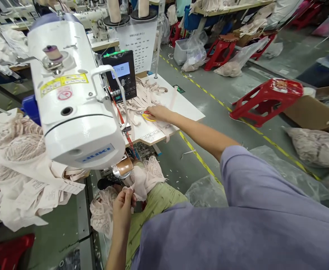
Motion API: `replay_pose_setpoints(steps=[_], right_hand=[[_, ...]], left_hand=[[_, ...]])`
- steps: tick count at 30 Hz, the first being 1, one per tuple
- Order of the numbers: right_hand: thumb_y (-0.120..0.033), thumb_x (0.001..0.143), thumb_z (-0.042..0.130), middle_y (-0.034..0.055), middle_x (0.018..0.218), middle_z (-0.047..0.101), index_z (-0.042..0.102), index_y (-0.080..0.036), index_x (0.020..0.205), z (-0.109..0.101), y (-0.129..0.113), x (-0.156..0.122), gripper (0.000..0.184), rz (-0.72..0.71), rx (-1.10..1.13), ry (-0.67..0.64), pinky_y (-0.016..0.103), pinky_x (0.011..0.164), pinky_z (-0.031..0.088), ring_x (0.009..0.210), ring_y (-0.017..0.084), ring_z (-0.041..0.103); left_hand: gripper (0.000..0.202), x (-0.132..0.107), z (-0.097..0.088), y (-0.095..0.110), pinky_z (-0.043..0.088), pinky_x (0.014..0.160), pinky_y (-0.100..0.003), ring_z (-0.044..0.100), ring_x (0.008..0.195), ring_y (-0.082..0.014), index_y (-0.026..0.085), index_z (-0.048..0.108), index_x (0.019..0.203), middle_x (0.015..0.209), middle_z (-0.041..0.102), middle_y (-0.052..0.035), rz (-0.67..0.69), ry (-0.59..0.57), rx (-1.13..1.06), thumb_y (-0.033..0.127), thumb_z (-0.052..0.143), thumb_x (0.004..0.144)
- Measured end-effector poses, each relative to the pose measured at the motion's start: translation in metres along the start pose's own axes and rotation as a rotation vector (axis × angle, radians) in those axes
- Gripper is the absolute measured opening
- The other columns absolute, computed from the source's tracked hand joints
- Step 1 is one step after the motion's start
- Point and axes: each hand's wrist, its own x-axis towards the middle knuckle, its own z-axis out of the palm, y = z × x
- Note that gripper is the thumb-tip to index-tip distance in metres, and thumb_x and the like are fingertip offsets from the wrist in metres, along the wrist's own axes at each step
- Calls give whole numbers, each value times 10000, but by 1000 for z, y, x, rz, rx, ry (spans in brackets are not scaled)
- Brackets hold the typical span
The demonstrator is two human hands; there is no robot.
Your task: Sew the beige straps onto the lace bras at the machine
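Observation:
My left hand (123, 204) is closed in a pinch on the edge of a pale pink bra (142, 180), which lies over my lap below the sewing machine head (77, 97). At the end of my outstretched arm, my right hand (160, 113) is closed at the handles of small yellow and red scissors (148, 116) on the white machine table (187, 107). The scissors' blades are mostly hidden among loose pink straps (142, 98). More lace fabric (104, 210) hangs just left of my left hand.
A heap of pale lace bras (21, 150) covers the left side. A control panel (121, 73) stands behind the machine head, beside a printed sheet (139, 45). Red stools (268, 99) and plastic bags (206, 191) are on the floor to the right.

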Motion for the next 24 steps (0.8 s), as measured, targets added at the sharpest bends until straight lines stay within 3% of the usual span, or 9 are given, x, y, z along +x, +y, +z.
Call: replay_pose_setpoints(steps=[4,8,10,11,13,15,19,24], right_hand=[[-265,994,450,225,1084,669,476,-63,1230,-17,14,-23,311,51,27,85,342,724,426,858,258,610],[-341,927,595,154,1044,683,511,-136,1178,-26,3,-94,335,115,285,229,361,717,463,779,218,616],[-422,882,646,114,945,687,541,-183,1176,-26,-20,-146,393,164,381,232,371,646,466,670,198,593],[-443,880,644,112,926,687,552,-207,1206,-25,-36,-172,413,123,442,152,372,615,472,645,197,590],[-441,828,706,145,1028,688,585,-272,1257,-21,-72,-221,477,-37,491,-29,384,620,514,737,232,634],[-456,829,703,132,1105,686,607,-304,1242,-13,-110,-256,451,-185,482,-128,391,644,545,838,260,677],[-431,932,586,130,1163,678,625,-248,1226,11,-161,-272,349,-293,448,-107,395,738,570,924,256,699],[-421,963,567,121,1173,673,595,-228,1276,26,-173,-254,369,-342,443,-106,375,748,566,954,245,694]], left_hand=[[500,-1,-1,1,332,517,-213,454,556,-100,161,594,716,651,579,2,-15,-5,-34,647,654,817],[437,-7,-3,8,312,505,-199,418,538,-75,155,612,775,676,569,14,-61,-17,-104,585,643,845],[412,-8,-4,11,313,499,-195,422,542,-71,154,614,778,698,576,9,-74,-27,-158,561,651,838],[403,-8,-4,11,319,500,-194,435,552,-72,154,611,770,710,582,4,-74,-25,-186,550,657,831],[391,-8,-4,13,339,508,-195,461,575,-79,155,608,761,731,594,-10,-81,-27,-219,536,657,832],[380,-8,-3,15,349,514,-197,462,577,-81,156,609,752,727,593,-13,-88,-34,-226,523,647,844],[352,-11,-1,18,345,513,-190,453,572,-73,161,619,742,716,592,-3,-87,-55,-243,492,651,856],[365,-15,-2,20,339,511,-202,454,566,-85,155,639,746,670,569,-6,-73,-69,-169,496,620,874]])
